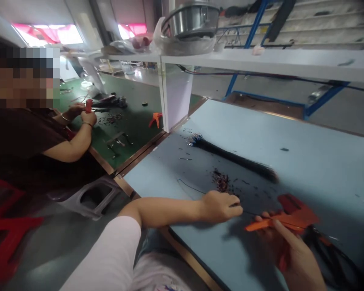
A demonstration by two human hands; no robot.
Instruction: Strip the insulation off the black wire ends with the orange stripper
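My left hand (220, 207) pinches a thin dark wire (191, 188), whose tip runs right toward the jaws of an orange wire stripper (291, 218). My right hand (291, 252) grips that tool by its handles, low on the right of the view. Ahead of them, a long bundle of black wires with blue ends (233, 157) lies on the pale blue bench top (306, 129). A small heap of dark wire clippings (221, 180) sits just above my left hand, with loose bits scattered around it.
A black cable bundle (330, 254) lies under my right hand. To the left, a co-worker's hands (85, 115) work at a green bench (130, 129) with a red-handled tool. A white shelf (261, 60) holding a steel pot (192, 20) crosses the top. Red stools stand lower left.
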